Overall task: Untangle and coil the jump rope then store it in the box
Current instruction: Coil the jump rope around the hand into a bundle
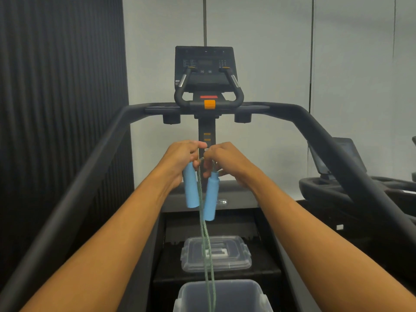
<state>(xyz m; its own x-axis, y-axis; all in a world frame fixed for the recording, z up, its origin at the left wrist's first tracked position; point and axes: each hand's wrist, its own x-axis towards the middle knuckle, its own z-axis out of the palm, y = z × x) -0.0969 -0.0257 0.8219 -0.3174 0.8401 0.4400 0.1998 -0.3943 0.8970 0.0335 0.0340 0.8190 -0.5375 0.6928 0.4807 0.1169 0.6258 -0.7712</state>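
Jump rope with two light blue cylindrical foam handles and a thin green braided cord point(203, 233) is held up in front of a person standing on a black stair-climbing machine. Both bare arms reach forward, hands close together at chest height. The left hand point(180, 157) is closed around the top of the left blue handle point(191, 188), which hangs straight down from the fist. The right hand point(222, 158) is closed on the cord just above the right blue handle point(211, 197), which dangles slightly lower and tilts a little. Two strands of green cord drop side by side from between the hands, passing between the handles. They run down into an open, clear plastic box point(222, 296) standing on a step at the bottom edge of the view. One step beyond it lies a clear plastic lid point(236, 255). Ahead rises the machine's black console point(204, 66) with curved handlebars.
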